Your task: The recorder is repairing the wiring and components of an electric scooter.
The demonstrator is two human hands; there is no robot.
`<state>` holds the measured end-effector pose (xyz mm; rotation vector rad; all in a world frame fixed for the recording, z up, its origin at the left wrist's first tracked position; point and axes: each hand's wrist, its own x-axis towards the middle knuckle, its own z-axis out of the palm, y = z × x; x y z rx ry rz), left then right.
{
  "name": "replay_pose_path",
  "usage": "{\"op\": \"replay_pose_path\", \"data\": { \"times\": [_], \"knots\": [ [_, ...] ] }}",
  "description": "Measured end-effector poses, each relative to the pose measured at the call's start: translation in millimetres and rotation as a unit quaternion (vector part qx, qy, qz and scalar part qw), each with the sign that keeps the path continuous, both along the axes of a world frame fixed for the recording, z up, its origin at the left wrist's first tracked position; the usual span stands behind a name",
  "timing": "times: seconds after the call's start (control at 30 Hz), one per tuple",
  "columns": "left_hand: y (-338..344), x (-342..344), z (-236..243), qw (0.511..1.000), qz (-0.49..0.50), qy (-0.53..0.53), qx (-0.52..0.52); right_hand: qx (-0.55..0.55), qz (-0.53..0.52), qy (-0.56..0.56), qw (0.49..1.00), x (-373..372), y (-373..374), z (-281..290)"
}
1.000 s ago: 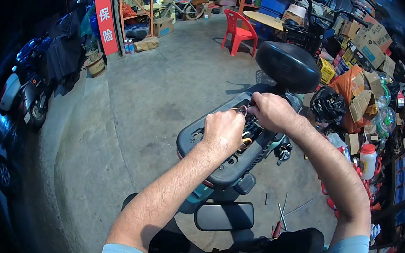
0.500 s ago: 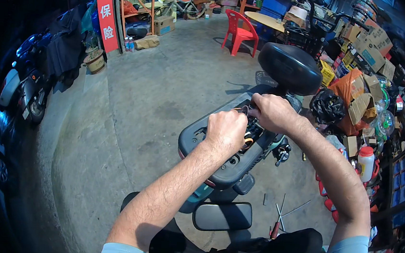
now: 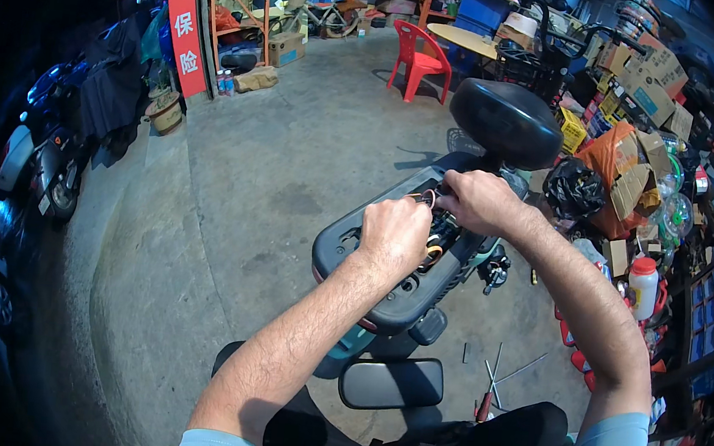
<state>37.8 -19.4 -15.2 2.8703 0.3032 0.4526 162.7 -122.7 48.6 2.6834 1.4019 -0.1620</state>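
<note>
Both hands work over the open top of an electric scooter's rear body [image 3: 347,235], where the compartment shows wiring. My left hand [image 3: 395,231] is closed with its knuckles up, gripping a thin wire [image 3: 429,199] that loops out between the hands. Just beyond and to the right, my right hand [image 3: 482,202] pinches the same wiring, its fingertips partly hidden. A yellow-orange cable [image 3: 433,255] bends up inside the compartment, beside my left wrist. Ahead of my right hand rises the scooter's black saddle [image 3: 506,126].
On the floor near my knees lie a black padded seat [image 3: 391,384], a red-handled screwdriver [image 3: 485,406] and other thin tools. Boxes, bags and a white bottle with a red cap [image 3: 643,286] crowd the right side. A red chair [image 3: 419,63] stands farther back; parked scooters [image 3: 60,171] line the left.
The view has shifted slightly. Both hands stay closed at the same spot over the compartment, and the wire loop between them shows a little more clearly.
</note>
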Motion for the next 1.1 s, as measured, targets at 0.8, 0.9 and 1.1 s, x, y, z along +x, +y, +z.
{"op": "replay_pose_path", "data": {
  "times": [0.8,0.9,1.1],
  "knots": [
    [-3.4,1.5,-1.3,0.999,-0.005,-0.029,0.014,0.179,0.152,0.026,0.972,28.9,-11.4,-26.0],
    [-2.8,1.1,-1.7,1.000,-0.003,-0.021,0.007,0.109,0.118,-0.001,0.987,22.3,-9.4,-20.4],
    [-3.4,1.7,-1.1,1.000,0.001,-0.020,0.013,0.198,0.189,0.031,0.961,31.4,-11.8,-27.5]
  ]
}}
